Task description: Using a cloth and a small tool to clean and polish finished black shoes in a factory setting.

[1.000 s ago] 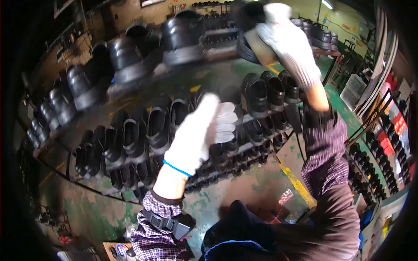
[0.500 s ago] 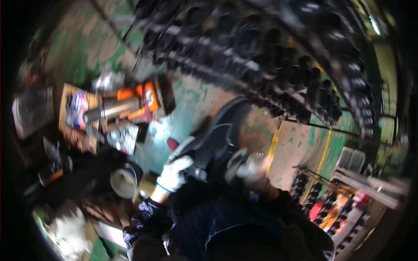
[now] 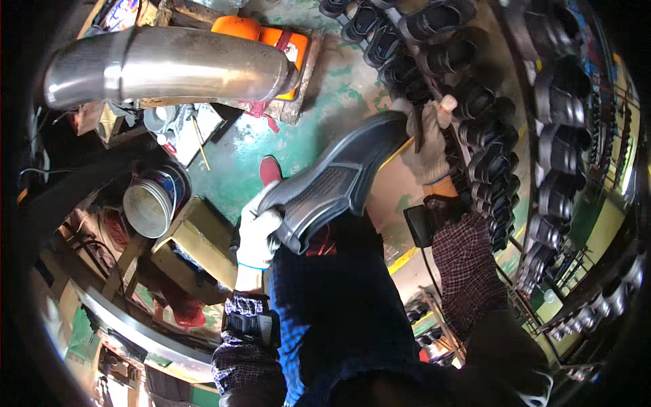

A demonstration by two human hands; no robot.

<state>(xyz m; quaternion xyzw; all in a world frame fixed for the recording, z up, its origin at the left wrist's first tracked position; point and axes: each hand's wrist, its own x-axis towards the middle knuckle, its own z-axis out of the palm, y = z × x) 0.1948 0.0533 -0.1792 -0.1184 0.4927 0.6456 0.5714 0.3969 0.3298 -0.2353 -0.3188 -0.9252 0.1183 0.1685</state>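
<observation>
The black shoe [image 3: 325, 180] is now in front of the person, above the lap, where a second ago a shoe was up at rack height in the right hand. The left hand [image 3: 258, 234] is closed around its heel end, while the toe points away, up and to the right. Half a second ago both hands were close about the shoe; now the right hand [image 3: 428, 149] is out beyond the toe. Whether it touches the shoe or grips anything cannot be told, as a narrow dark shape lies over its fingers. The change seems to leave the left hand as the main support, with the shoe's side exposed.

The view has also swung left: the racked shoes [image 3: 561, 108] run down the right side, and a shiny metal pipe [image 3: 196, 64] now looms large at upper left, above a bucket [image 3: 172, 183] and a cardboard box [image 3: 196, 237].
</observation>
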